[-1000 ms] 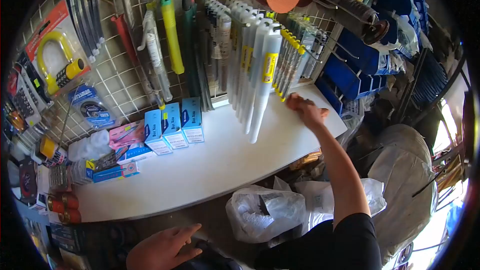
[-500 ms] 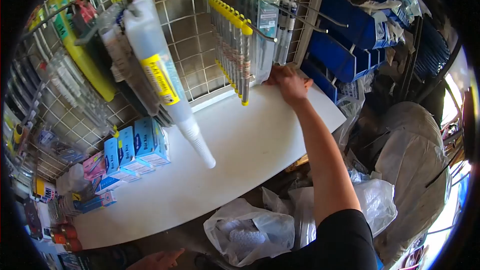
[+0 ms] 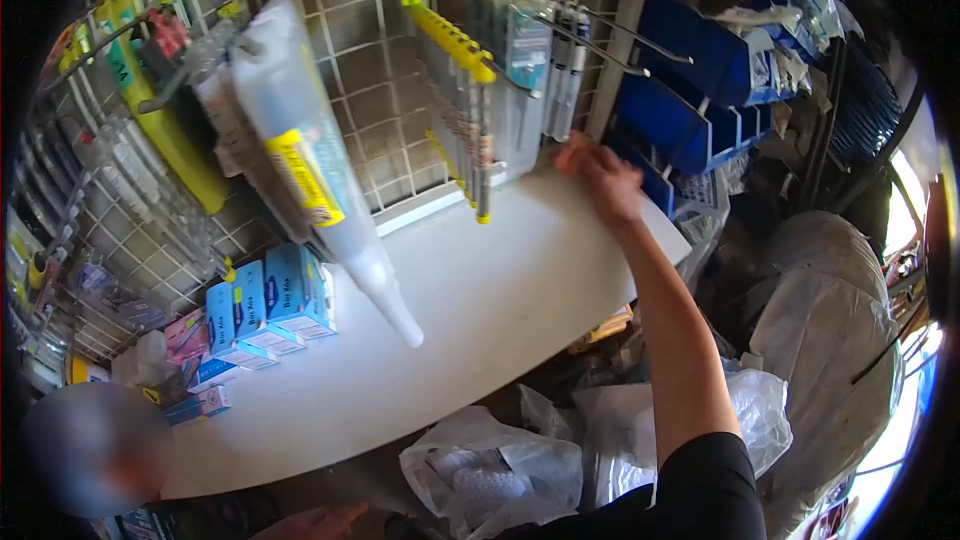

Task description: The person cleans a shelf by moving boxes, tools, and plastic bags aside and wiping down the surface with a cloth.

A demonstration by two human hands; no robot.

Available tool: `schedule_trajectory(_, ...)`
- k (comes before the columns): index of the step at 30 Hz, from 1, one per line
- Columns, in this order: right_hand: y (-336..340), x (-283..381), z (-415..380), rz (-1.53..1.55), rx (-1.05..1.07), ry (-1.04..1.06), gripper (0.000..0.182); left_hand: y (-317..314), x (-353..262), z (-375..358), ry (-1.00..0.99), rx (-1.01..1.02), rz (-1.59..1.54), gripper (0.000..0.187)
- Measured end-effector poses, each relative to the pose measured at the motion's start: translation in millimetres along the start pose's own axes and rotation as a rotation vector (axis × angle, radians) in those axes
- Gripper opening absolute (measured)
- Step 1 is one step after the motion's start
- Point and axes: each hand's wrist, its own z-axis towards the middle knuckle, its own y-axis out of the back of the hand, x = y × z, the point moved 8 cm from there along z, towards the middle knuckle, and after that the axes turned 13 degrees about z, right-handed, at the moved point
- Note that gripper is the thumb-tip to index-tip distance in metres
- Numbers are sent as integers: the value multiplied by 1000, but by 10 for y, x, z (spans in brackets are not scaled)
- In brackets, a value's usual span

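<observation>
I view a wire grid (image 3: 362, 100) behind a white shelf (image 3: 440, 370). On the shelf's left half stand three blue boxes (image 3: 252, 307). Yellow-capped drill bits (image 3: 485, 130) hang on the grid, left of my right hand (image 3: 607, 183). I hold that hand at the shelf's rear right corner; I cannot tell whether its fingers (image 3: 590, 160) pinch anything. My left hand (image 3: 315, 523) shows partly at the bottom edge, blurred; I cannot tell its fingers' state.

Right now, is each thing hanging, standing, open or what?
Right hand: above or on white flat shelf, grip unclear.
Left hand: blurred, partly cut off.
Long white yellow-labelled plastic pack: hanging.
Slim yellow-capped tubes: hanging.
Blue rectangular cardboard boxes: standing upright.
Translucent white plastic bag: open.
</observation>
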Motion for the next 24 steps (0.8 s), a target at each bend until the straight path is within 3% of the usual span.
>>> schedule_trajectory(1, -62, 166, 17, 25, 50, 110, 38, -31, -20, 19, -37, 16, -8, 58)
schedule_trajectory(3, -258, 282, 37, -213, 209, 259, 42, 13, -90, 58, 9, 55, -33, 58)
schedule_trajectory(7, -357, 172, 72, -212, 271, 227, 48, 41, -79, 92, 38, -9, 37, 59)
schedule_trajectory(9, -389, 18, 35, -324, 417, -58, 41, 5, -73, 92, 40, 10, 1, 59)
schedule_trajectory(10, -450, -89, 4, -320, 417, -64, 41, -15, -66, 82, 45, 32, -30, 59)
schedule_trajectory(12, -447, -734, 4, -364, 188, -532, 41, -98, 2, 74, 36, 46, -30, 58)
schedule_trajectory(15, -439, -707, 76, -405, 177, -678, 41, -78, 83, 72, 63, 54, -86, 57)
schedule_trajectory(17, -462, -677, 74, -453, 217, -647, 41, -112, 196, 76, 102, 56, -177, 57)
schedule_trajectory(19, -391, -539, -15, -473, 254, -611, 37, -99, 270, 98, 20, -5, -72, 59)
schedule_trajectory(24, -78, -223, -315, -353, 344, -325, 33, -27, 89, 91, -40, -45, -80, 57)
